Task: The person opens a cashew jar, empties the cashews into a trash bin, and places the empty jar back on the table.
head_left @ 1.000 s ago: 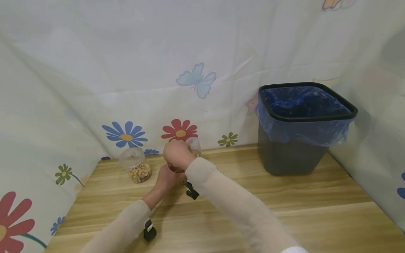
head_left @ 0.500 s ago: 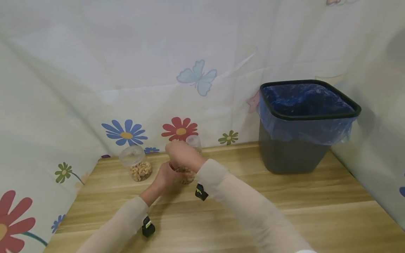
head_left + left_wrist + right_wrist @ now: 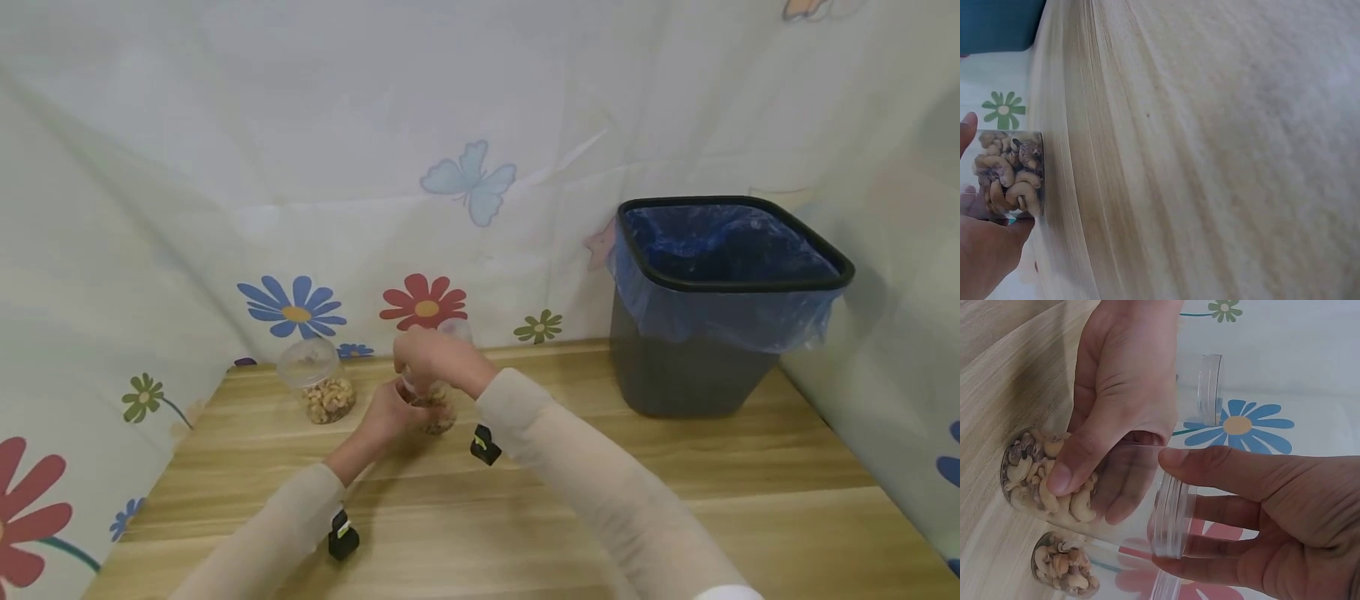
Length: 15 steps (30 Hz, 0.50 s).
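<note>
While the left hand (image 3: 1116, 419) is wrapping thumb & fingers round the body of a clear nut jar (image 3: 1085, 494), it is bracing that jar on the table (image 3: 675, 467) near the back edge, left of centre, presumably so the jar can't spin or tip. Right hand (image 3: 1254, 512) is curling round the jar's clear lid (image 3: 1172, 515), thumb lying across the top side & fingers underneath, pinching the rim — a grip that suits twisting; whether the lid is going on or coming off, can't tell. Jar is holding cashews in its lower part, w/ the bottom resting on the wood in the left wrist view (image 3: 1010, 178). A 2nd jar of nuts (image 3: 318, 387) is standing lidded toward the back-left corner, apart from both hands, & a 3rd clear jar (image 3: 455, 329) is showing just behind the hands at the back edge. Black bin w/ blue liner (image 3: 720, 308) is sitting at the back-right corner, well apart from the jars. Flower-print cloth (image 3: 300, 304) is hanging behind the table.
</note>
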Motion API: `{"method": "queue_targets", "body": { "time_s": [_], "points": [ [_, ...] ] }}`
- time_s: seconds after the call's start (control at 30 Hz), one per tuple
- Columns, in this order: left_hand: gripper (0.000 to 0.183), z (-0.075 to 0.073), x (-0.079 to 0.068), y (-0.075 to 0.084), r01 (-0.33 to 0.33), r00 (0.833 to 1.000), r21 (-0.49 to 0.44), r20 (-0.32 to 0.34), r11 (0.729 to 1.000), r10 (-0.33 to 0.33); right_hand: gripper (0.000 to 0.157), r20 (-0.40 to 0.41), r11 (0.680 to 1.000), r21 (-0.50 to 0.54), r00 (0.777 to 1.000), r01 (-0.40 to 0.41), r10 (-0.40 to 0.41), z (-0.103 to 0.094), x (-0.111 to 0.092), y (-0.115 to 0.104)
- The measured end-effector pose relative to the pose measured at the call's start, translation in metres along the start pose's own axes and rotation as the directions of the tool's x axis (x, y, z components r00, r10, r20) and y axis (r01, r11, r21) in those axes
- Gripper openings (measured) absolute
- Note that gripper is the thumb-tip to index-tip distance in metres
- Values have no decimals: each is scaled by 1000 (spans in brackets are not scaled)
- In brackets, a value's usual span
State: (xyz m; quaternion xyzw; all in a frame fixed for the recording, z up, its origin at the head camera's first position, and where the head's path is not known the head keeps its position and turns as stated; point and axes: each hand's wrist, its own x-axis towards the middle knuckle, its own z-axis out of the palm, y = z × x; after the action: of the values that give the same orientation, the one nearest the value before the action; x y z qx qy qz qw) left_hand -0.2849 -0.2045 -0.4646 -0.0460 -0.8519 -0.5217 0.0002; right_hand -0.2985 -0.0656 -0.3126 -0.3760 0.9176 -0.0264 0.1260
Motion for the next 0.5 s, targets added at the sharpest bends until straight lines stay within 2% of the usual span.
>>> {"method": "queue_targets", "body": {
  "time_s": [0.1, 0.3, 0.5],
  "points": [
    [48, -1, 2, 1, 2, 1000, -15, 5, 1000, -1, 34, -6, 1000, 1, 1000, 11, -11, -1, 0, 2],
    [51, 1, 1, 1, 14, 1000, -16, -9, 1000, -14, 38, 9, 999, 19, 999, 36, -36, 1, 0, 9],
    [50, 1, -1, 3, 22, 1000, 16, -11, 1000, -21, 45, 10, 994, -15, 994, 107, -107, 2, 0, 15]
  ]
}}
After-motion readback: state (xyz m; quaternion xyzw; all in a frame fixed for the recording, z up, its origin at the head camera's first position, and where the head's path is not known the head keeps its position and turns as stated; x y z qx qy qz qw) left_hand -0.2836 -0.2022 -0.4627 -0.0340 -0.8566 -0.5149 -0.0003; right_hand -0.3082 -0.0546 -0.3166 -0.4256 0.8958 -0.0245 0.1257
